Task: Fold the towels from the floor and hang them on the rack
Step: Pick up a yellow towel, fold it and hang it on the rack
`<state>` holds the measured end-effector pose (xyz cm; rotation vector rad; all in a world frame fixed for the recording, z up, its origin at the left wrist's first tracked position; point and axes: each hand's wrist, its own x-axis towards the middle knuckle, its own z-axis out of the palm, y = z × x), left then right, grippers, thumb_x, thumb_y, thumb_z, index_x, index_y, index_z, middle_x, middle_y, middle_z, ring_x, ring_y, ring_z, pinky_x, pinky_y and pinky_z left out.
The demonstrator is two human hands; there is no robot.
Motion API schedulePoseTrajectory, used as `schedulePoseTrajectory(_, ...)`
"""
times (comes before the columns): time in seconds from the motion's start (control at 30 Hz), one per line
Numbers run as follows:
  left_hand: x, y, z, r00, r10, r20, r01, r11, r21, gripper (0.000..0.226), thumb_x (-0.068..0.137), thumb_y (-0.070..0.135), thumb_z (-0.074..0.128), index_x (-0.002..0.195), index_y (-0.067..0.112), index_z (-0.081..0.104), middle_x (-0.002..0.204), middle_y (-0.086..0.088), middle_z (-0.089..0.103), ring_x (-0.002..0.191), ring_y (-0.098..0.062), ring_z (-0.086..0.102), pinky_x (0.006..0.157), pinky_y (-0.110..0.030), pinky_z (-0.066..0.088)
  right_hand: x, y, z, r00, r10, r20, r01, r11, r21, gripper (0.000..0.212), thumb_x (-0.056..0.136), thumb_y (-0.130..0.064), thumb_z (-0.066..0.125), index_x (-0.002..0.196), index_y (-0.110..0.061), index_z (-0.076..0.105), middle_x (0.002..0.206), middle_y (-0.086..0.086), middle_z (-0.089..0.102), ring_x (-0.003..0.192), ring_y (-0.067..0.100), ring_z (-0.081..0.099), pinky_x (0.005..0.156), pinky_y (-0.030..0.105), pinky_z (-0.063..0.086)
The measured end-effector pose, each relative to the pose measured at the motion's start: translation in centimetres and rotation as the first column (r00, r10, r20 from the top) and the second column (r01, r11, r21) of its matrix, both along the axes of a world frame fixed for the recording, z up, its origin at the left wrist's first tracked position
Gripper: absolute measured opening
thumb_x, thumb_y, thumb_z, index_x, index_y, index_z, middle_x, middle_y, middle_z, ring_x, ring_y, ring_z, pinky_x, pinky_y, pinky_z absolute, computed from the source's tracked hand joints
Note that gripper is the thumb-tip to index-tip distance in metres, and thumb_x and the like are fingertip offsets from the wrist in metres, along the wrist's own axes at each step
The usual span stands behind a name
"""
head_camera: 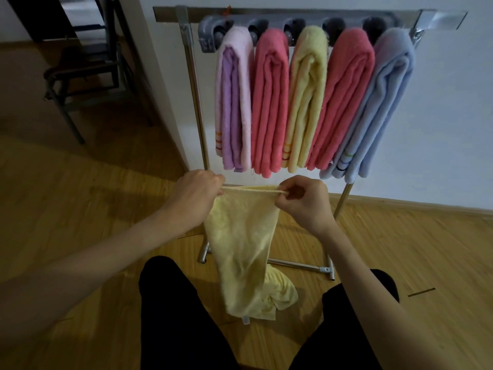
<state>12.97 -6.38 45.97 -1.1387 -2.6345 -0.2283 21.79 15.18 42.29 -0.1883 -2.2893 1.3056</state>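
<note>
Head cam: the pale yellow towel [241, 236] hangs center frame, top edge stretched flat, bottom end bunched on the wooden floor [93, 209] between the person's knees. Left hand [198, 192] pinches the left corner with curled fingers, right hand [302, 200] pinches the right corner, both arms reaching forward. Up top, the rack [186, 30] already carries five folded towels: lilac [233, 102], pink [269, 102], yellow [306, 102], another pink [344, 102], and light blue [381, 108].

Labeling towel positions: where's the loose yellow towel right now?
Head view, centre: the loose yellow towel hangs between the left hand and right hand, below the rack, its bottom on the floor.
</note>
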Motion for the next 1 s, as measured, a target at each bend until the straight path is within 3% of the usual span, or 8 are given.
schedulePoseTrajectory(0.1,-0.5,-0.2,-0.2,0.995,0.043,0.092,-0.05,0.996,0.08,0.019,0.09,0.032,0.061,0.092,0.016,0.071,0.082,0.004,0.066,0.079,-0.01,0.058,0.074,-0.028,0.047,-0.1,-0.4,0.3,1.0,0.006,-0.026,-0.006,1.0,0.019,0.014,0.068,0.004,0.068,0.08,-0.004,0.069,0.069,0.01,0.068,0.058,0.018,0.062,0.061,0.033,0.053)
schedulePoseTrajectory(0.23,-0.6,-0.4,-0.7,0.999,0.032,-0.028,-0.03,0.997,0.065,0.02,0.089,0.037,0.06,0.093,0.019,0.067,0.088,0.006,0.065,0.087,-0.014,0.053,0.081,-0.032,0.036,-0.2,-0.1,0.5,0.999,-0.026,-0.041,0.027,0.999,0.022,0.017,0.068,0.004,0.067,0.08,-0.007,0.07,0.065,0.007,0.066,0.054,0.005,0.056,0.059,0.026,0.051)
schedulePoseTrajectory(0.33,-0.6,-0.6,-1.1,0.985,-0.055,0.163,0.035,0.992,0.124,0.018,0.092,0.037,0.055,0.091,0.019,0.057,0.089,0.007,0.058,0.084,-0.013,0.053,0.075,-0.027,0.04,-0.3,0.7,0.6,0.998,-0.049,-0.044,0.049,0.999,0.006,0.015,0.067,0.002,0.065,0.078,-0.007,0.068,0.062,0.009,0.065,0.053,0.017,0.057,0.057,0.034,0.051)
schedulePoseTrajectory(0.43,0.0,-0.3,-0.7,0.861,-0.177,0.476,0.042,0.959,0.28,0.014,0.089,0.031,0.062,0.086,0.02,0.054,0.083,0.005,0.059,0.077,-0.013,0.058,0.064,-0.028,0.048,-0.3,1.5,0.7,0.995,-0.062,-0.073,0.059,0.997,-0.046,0.018,0.07,0.007,0.063,0.081,-0.008,0.06,0.069,0.012,0.063,0.058,0.022,0.057,0.057,0.034,0.048)
schedulePoseTrajectory(0.6,1.0,0.9,0.0,0.734,-0.307,0.605,0.088,0.927,0.364,0.022,0.083,0.022,0.071,0.09,0.021,0.05,0.082,0.005,0.059,0.069,-0.009,0.055,0.062,-0.03,0.048,-0.7,2.3,0.8,0.99,-0.044,-0.137,0.036,0.998,-0.06,0.026,0.074,0.01,0.06,0.089,-0.01,0.052,0.082,0.011,0.062,0.074,0.027,0.061,0.067,0.028,0.054)
schedulePoseTrajectory(0.73,0.9,1.3,0.8,0.699,-0.343,0.628,0.143,0.927,0.347,0.028,0.086,0.022,0.068,0.103,0.02,0.046,0.081,-0.003,0.062,0.066,-0.015,0.055,0.059,-0.023,0.043,-0.6,3.0,0.8,0.993,-0.017,-0.119,0.02,1.0,0.02,0.025,0.076,0.008,0.064,0.092,-0.011,0.06,0.084,0.001,0.066,0.075,0.015,0.062,0.069,0.019,0.052)
schedulePoseTrajectory(0.87,0.7,1.2,1.9,0.698,-0.386,0.603,0.327,0.921,0.211,0.048,0.093,0.019,0.057,0.132,0.041,0.039,0.079,-0.004,0.054,0.065,-0.018,0.053,0.058,-0.026,0.042,-0.6,3.6,1.2,0.996,0.058,-0.067,-0.053,0.997,0.063,0.024,0.077,0.008,0.065,0.094,-0.009,0.065,0.088,0.003,0.069,0.076,0.01,0.063,0.07,0.017,0.053)
schedulePoseTrajectory(1.0,0.8,1.7,3.8,0.673,-0.36,0.647,0.489,0.872,-0.023,0.035,0.095,0.018,0.052,0.127,0.033,0.056,0.087,-0.007,0.062,0.072,-0.016,0.056,0.067,-0.031,0.046,-1.2,3.2,1.9,0.99,0.129,-0.06,-0.123,0.988,0.092,0.023,0.077,0.01,0.063,0.093,-0.007,0.066,0.085,0.0,0.068,0.075,0.01,0.063,0.07,0.018,0.053)
